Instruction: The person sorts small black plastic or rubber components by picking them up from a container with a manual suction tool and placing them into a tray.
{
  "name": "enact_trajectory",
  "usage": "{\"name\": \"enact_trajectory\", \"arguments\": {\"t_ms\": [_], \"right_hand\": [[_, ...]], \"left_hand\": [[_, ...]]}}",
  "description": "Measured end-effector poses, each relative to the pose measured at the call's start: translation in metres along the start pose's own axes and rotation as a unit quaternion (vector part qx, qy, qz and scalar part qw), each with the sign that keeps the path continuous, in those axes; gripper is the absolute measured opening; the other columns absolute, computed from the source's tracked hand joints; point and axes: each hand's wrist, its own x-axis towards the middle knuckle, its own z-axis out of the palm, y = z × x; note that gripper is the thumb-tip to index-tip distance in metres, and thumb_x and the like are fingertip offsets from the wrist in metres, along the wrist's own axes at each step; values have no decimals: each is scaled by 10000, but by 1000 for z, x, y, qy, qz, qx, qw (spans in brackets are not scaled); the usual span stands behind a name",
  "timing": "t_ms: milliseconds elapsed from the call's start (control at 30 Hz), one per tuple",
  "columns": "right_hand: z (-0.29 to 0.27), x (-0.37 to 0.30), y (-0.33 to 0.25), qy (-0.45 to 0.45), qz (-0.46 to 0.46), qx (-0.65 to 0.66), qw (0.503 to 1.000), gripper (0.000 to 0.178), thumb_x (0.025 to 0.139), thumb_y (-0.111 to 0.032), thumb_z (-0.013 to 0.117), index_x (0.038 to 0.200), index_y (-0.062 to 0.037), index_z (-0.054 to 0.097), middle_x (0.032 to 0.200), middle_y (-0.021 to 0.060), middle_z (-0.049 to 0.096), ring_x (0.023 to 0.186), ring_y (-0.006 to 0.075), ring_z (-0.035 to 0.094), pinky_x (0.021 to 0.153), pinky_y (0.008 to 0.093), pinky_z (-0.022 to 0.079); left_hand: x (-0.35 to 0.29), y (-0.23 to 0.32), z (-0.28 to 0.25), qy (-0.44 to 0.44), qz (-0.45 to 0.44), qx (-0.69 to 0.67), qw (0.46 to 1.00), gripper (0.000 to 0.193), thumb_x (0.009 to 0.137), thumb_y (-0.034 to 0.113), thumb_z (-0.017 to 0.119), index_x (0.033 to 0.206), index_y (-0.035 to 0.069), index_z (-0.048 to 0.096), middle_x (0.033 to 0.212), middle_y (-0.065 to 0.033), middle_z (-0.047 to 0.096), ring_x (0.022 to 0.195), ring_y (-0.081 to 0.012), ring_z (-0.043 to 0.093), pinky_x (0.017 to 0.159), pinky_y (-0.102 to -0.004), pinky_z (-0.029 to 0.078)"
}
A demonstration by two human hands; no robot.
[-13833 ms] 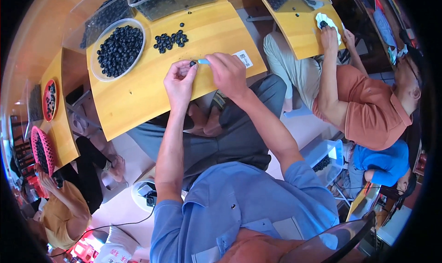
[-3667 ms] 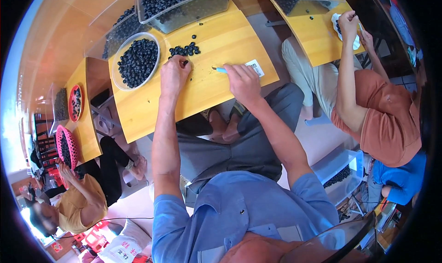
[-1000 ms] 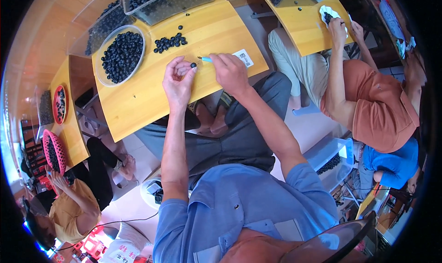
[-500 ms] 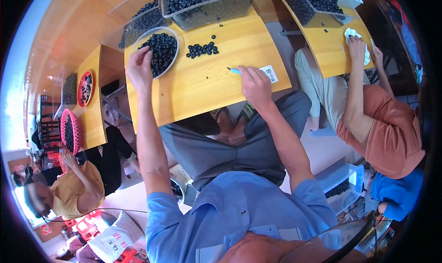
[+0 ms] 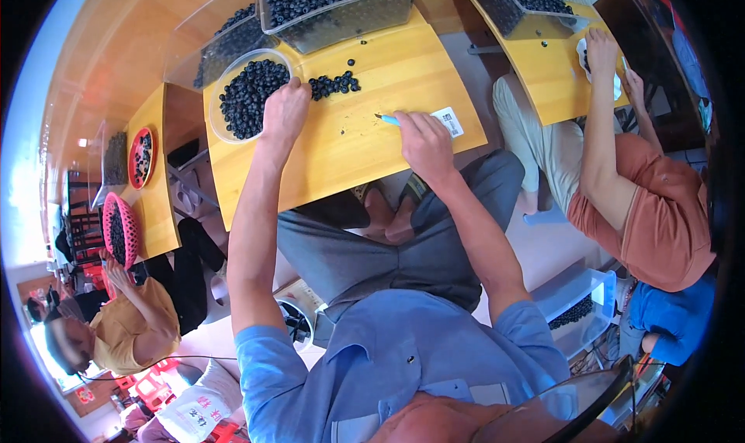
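My left hand [image 5: 285,111] is over the table, between a round clear bowl [image 5: 214,121] and a loose cluster of blueberries [image 5: 335,84]. Its fingers are closed and bent down beside the cluster's left end; whatever they hold is hidden. Dark blueberries [image 5: 250,102] fill the bowl. My right hand [image 5: 427,142] rests at the table's near right, closed around a slim tool [image 5: 389,120] with a light-blue handle and a small dark tip pointing left. Dark crumbs lie on the wood close to that tip.
A large clear bin [image 5: 341,18] heaped with blueberries stands at the yellow table's [image 5: 310,167] far edge, another beside it. A white printed card [image 5: 448,122] lies by my right hand. Co-workers sit at tables on both sides. A pail [image 5: 299,323] stands below on the left.
My left hand has moved right, from over the bowl to the loose blueberries' left end. My right hand keeps its hold on the tool, nearly still. The view has shifted slightly.
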Motion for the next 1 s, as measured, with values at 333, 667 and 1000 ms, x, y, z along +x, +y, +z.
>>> {"name": "enact_trajectory", "arguments": {"t_ms": [333, 667, 1000], "right_hand": [[1, -3, 3, -2, 13, 9, 1000, 281, 831, -4, 653, 1103, -21, 721, 937, 103, 698, 863, 300, 691, 767, 438, 561], [1, -2, 2, -7, 13, 9, 1000, 295, 814, 1, 665, 1104, -22, 712, 926, 100, 687, 856, 300, 687, 766, 437, 562], [0, -4, 4, -12, 12, -3, 1000, 304, 816, -2, 665, 1117, -23, 704, 944, 95, 686, 876, 293, 686, 780, 429, 565]], "left_hand": [[4, 10, -7, -91, -8, -13, 996, 125, 940, 98, 659, 1008, 27, 737, 1003, -173, 712, 948, -375, 738, 852, -479, 603], [2, -10, -49, -14, 122, 59, 991, 156, 872, 65, 645, 973, 99, 759, 989, -81, 703, 1030, -281, 687, 882, -415, 554], [9, 5, -30, -26, 215, 226, 950, 78, 888, 145, 641, 922, 167, 707, 866, 13, 695, 1020, -159, 630, 893, -326, 431]]}}
